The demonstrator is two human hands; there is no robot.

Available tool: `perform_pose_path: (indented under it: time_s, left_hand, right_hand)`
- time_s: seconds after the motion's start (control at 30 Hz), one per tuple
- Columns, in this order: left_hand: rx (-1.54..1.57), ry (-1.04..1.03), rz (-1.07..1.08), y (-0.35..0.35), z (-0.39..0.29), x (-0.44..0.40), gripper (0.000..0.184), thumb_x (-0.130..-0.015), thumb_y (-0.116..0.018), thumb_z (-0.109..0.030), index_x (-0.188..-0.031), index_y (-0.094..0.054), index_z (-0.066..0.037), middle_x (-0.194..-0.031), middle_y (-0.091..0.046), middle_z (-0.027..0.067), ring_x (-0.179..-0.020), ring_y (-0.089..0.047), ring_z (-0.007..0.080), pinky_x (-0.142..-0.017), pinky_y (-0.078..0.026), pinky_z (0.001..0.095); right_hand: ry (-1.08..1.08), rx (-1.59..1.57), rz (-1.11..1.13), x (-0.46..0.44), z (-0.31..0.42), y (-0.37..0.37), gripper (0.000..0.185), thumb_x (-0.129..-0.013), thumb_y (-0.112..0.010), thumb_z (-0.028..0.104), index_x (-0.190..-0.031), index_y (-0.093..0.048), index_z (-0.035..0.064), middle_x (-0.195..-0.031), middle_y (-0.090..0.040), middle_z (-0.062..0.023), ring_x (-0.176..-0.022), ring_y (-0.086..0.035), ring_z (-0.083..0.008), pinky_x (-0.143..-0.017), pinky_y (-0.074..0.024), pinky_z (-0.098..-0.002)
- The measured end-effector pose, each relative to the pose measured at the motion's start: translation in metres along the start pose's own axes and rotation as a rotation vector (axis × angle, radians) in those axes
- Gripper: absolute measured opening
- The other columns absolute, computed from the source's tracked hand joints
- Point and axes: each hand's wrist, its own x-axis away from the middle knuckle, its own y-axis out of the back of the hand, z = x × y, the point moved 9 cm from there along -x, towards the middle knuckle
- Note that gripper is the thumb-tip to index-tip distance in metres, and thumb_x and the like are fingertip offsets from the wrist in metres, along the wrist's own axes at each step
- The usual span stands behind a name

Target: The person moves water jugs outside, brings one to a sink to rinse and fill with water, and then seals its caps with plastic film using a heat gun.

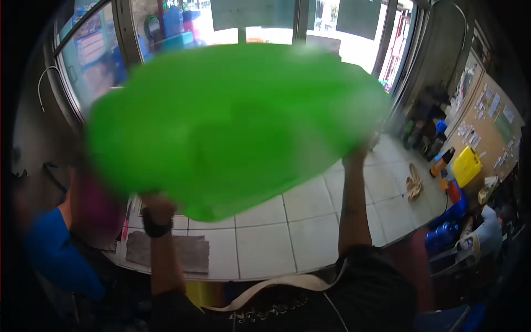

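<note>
- Above the tiled counter (263,243), a blurred green sheet (238,122) spreads out.
- Left hand (159,207): grip clasping its near edge.
- Right hand (357,154): grip clasping its right side.

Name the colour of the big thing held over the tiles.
Bright green; the big thing shows blurred in the head view.

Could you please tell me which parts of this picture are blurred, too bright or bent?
Head view: the large green item is smeared, likely by motion, and the left hand is soft too; head view: the window glares nearly white; head view: the tiled table's near edge bows, corners darken.
</note>
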Motion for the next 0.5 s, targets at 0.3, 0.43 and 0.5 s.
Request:
perform_pose_path:
  time_s: [0.3, 0.43, 0.5]
  left_hand:
    - [0.225, 0.702, -0.11, 0.061, 0.046, -0.033, 0.076, -0.074, -0.06, -0.006, -0.141, -0.025, -0.008, -0.097, -0.06, 0.0082, -0.086, -0.058, 0.0161, -0.076, -0.046, 0.0306]
    - [-0.066, 0.562, 0.263, 0.071, 0.072, -0.07, 0.078, -0.068, -0.06, -0.001, -0.139, -0.031, -0.016, -0.077, -0.059, 0.01, -0.067, -0.059, 0.0245, -0.066, -0.046, 0.0347]
    - [-0.162, 0.519, 0.265, 0.078, 0.09, -0.067, 0.075, -0.068, -0.061, -0.002, -0.137, -0.035, -0.016, -0.08, -0.059, 0.0118, -0.071, -0.059, 0.0277, -0.068, -0.047, 0.036]
  right_hand:
    - [-0.439, 0.063, 0.425, 0.079, -0.13, -0.04, 0.053, -0.09, -0.047, 0.045, -0.115, -0.054, -0.0003, -0.103, -0.058, -0.0113, -0.093, -0.056, -0.0187, -0.082, -0.0448, -0.0276]
    - [-0.962, 0.351, 0.676, 0.187, -0.263, -0.076, 0.049, -0.084, -0.055, 0.046, -0.108, -0.058, 0.0025, -0.094, -0.06, -0.0109, -0.076, -0.059, -0.0206, -0.057, -0.0527, -0.0369]
    - [-1.113, 0.268, 0.566, 0.247, -0.3, -0.11, 0.028, -0.083, -0.057, 0.029, -0.1, -0.064, 0.0072, -0.087, -0.063, -0.0069, -0.074, -0.061, -0.0173, -0.058, -0.0537, -0.0344]
